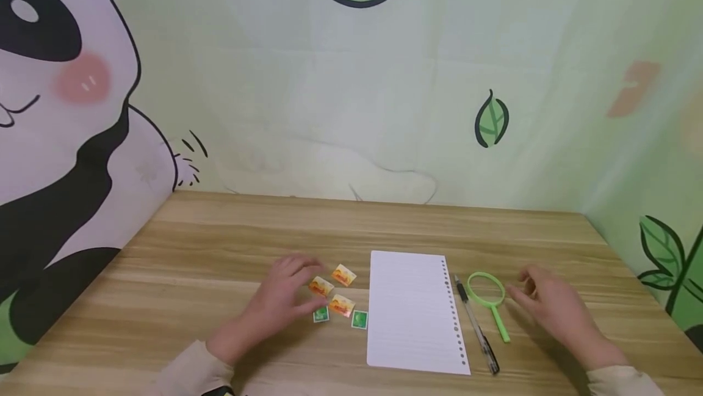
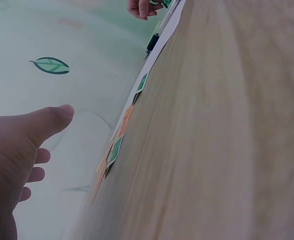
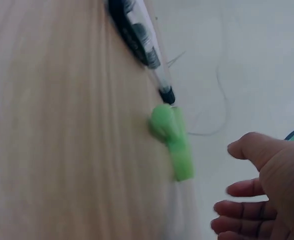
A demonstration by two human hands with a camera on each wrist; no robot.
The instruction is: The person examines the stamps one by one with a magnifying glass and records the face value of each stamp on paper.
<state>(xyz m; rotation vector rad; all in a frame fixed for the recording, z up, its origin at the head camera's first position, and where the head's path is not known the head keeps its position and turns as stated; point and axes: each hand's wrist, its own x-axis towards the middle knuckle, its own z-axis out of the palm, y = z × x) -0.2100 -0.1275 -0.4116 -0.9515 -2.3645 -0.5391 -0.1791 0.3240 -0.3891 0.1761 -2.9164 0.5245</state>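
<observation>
On the wooden table lie several small stamp-like pieces. The orange-and-yellow pieces (image 1: pixel 343 275) are grouped with two green ones, one green piece (image 1: pixel 359 320) lying at the edge of the paper. My left hand (image 1: pixel 282 295) hovers at the left of this group with fingers spread and nothing held, the thumb overlapping a green piece in the head view. To the right is a green magnifying glass (image 1: pixel 500 323), its handle pointing toward me. Beside its lens my right hand (image 1: pixel 557 307) is held with loosely bent fingers, also holding nothing. The right wrist view shows these fingers (image 3: pixel 244 210) apart from the magnifying glass.
A sheet of lined white paper (image 1: pixel 414 316) with punched holes along its right edge lies mid-table. Between it and the magnifying glass is a black-and-clear pen (image 1: pixel 478 326). A pale green wall covering (image 1: pixel 263 97) with a panda and leaves rises behind the table.
</observation>
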